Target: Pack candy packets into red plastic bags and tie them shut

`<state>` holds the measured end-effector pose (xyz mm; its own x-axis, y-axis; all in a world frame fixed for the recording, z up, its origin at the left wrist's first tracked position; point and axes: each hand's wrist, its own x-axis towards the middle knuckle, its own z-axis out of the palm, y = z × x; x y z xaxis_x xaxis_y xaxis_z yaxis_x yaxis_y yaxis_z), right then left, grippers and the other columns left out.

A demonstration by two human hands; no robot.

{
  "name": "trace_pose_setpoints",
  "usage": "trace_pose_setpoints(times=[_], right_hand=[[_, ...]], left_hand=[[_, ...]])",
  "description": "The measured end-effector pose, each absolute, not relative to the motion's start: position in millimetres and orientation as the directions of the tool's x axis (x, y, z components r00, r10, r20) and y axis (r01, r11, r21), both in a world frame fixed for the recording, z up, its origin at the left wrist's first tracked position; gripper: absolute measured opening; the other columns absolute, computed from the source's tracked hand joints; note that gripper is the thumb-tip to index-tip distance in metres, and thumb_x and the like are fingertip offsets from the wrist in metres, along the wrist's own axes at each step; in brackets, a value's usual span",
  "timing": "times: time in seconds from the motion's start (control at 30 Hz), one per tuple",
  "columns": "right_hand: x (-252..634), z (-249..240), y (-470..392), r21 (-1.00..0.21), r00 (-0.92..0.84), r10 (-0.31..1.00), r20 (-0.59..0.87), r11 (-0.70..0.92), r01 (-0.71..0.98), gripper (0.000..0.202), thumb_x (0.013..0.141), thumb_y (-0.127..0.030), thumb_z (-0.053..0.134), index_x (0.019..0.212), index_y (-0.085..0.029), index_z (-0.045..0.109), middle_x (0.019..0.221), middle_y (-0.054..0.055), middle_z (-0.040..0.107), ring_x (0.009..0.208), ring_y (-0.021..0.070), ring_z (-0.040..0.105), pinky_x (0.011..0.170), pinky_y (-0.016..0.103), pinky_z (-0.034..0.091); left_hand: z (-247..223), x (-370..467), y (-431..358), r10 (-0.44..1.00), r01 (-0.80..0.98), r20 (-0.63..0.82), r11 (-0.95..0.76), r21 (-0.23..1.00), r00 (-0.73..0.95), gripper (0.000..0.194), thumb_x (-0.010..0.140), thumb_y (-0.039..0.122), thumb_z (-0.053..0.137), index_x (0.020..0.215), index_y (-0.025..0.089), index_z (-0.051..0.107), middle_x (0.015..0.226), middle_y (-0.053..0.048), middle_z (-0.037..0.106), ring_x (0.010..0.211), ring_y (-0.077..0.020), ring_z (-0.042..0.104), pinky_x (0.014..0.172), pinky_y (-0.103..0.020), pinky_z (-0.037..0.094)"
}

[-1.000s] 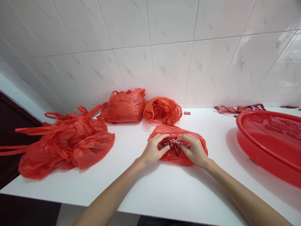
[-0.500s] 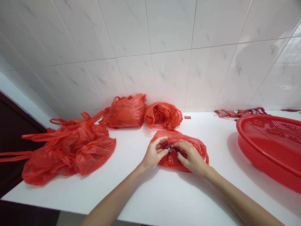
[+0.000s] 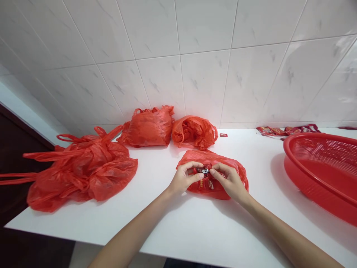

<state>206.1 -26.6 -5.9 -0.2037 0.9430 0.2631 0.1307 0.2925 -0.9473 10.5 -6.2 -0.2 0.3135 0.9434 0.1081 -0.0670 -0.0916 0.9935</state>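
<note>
In the head view, a red plastic bag (image 3: 237, 165) lies spread on the white table, with several small red-wrapped candies (image 3: 202, 184) on it. Above these, both hands meet at a dark red wrapped candy (image 3: 206, 166) with a black-and-white mark. My left hand (image 3: 185, 178) is closed, pinching its left side between thumb and fingers. My right hand (image 3: 229, 181) is also closed, with thumb and index finger at its right end. The fingers cover part of the candy. More wrappers lie partly beneath the right hand.
Knotted red bags (image 3: 80, 171) are heaped on the left. A full red bag (image 3: 149, 128) and a crumpled red bag (image 3: 193, 132) stand by the tiled wall. A small red packet (image 3: 223, 135) lies near them. At right are a red plastic basket (image 3: 299, 160) and flat red packets (image 3: 272, 131).
My right hand has drawn back slightly, uncovering another wrapped candy on the bag. The candy between the hands is now held flatter and shows more. The camera view has shifted slightly.
</note>
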Motion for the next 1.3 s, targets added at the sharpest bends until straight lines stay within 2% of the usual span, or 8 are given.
trace_pose_setpoints(times=[0.27,0.53,0.77,0.9,1.07,1.2,1.3], right_hand=[[204.6,-3.6,-27.6,-0.934,-0.159,0.939,0.306,0.328,0.139,0.042,0.092,-0.059,0.057,0.076,-0.021,0.059,0.072,0.001,0.058,0.066,0.0165,0.054,0.062,0.03,0.044],[205.0,-0.7,-28.0,-0.96,-0.214,0.94,0.265,0.277,0.03,0.039,0.091,-0.058,0.061,0.078,-0.021,0.06,0.072,0.0,0.06,0.066,0.0155,0.055,0.062,0.029,0.047],[203.4,-3.1,-29.9,-0.92,-0.171,0.928,0.332,0.359,0.157,0.042,0.093,-0.059,0.056,0.075,-0.021,0.059,0.071,0.001,0.06,0.064,0.0165,0.054,0.061,0.03,0.047],[201.1,-4.7,-32.1,-0.905,-0.175,0.922,0.344,0.375,0.199,0.041,0.095,-0.057,0.054,0.075,-0.022,0.058,0.069,0.001,0.058,0.063,0.0161,0.053,0.06,0.03,0.045],[201.3,-1.6,-32.7,-0.926,-0.181,0.927,0.33,0.355,0.129,0.039,0.093,-0.057,0.058,0.076,-0.021,0.059,0.07,0.001,0.06,0.064,0.0159,0.055,0.06,0.029,0.047],[203.3,0.7,-33.0,-0.951,-0.244,0.927,0.283,0.304,0.052,0.034,0.091,-0.054,0.063,0.087,-0.021,0.063,0.075,0.001,0.065,0.068,0.0175,0.061,0.063,0.03,0.05],[204.1,2.6,-33.8,-0.954,-0.251,0.925,0.285,0.3,0.024,0.031,0.091,-0.053,0.064,0.088,-0.022,0.065,0.077,0.002,0.067,0.071,0.0183,0.063,0.066,0.032,0.051]], left_hand=[[-2.5,11.1,-5.9,0.932,-0.026,0.012,-0.003,1.0,0.363,0.046,0.064,0.042,0.089,0.099,0.015,0.078,0.107,-0.012,0.078,0.102,-0.0282,0.072,0.098,-0.044,0.055],[2.5,13.0,-12.0,0.933,-0.058,0.099,-0.084,0.995,0.347,0.037,0.071,0.042,0.085,0.095,0.016,0.079,0.101,-0.009,0.079,0.097,-0.0256,0.072,0.094,-0.041,0.056],[3.3,15.5,-15.9,0.933,-0.067,0.058,-0.036,0.997,0.356,0.037,0.069,0.041,0.086,0.095,0.016,0.079,0.096,-0.009,0.079,0.09,-0.0243,0.072,0.089,-0.04,0.056],[4.4,18.0,-18.7,0.927,-0.042,0.08,-0.069,0.997,0.367,0.035,0.075,0.046,0.081,0.09,0.014,0.079,0.087,-0.008,0.077,0.083,-0.0213,0.069,0.082,-0.035,0.056],[4.5,20.3,-20.8,0.935,-0.087,0.126,-0.103,0.991,0.33,0.035,0.074,0.047,0.082,0.086,0.015,0.078,0.082,-0.006,0.074,0.079,-0.019,0.067,0.078,-0.032,0.055],[6.1,20.7,-21.8,0.937,-0.111,0.133,-0.102,0.989,0.323,0.035,0.079,0.047,0.077,0.091,0.015,0.079,0.09,-0.008,0.076,0.087,-0.0225,0.069,0.084,-0.036,0.056],[7.8,19.8,-21.8,0.934,-0.085,0.149,-0.129,0.988,0.324,0.034,0.083,0.046,0.075,0.093,0.015,0.08,0.092,-0.009,0.076,0.088,-0.0232,0.069,0.085,-0.037,0.056]])
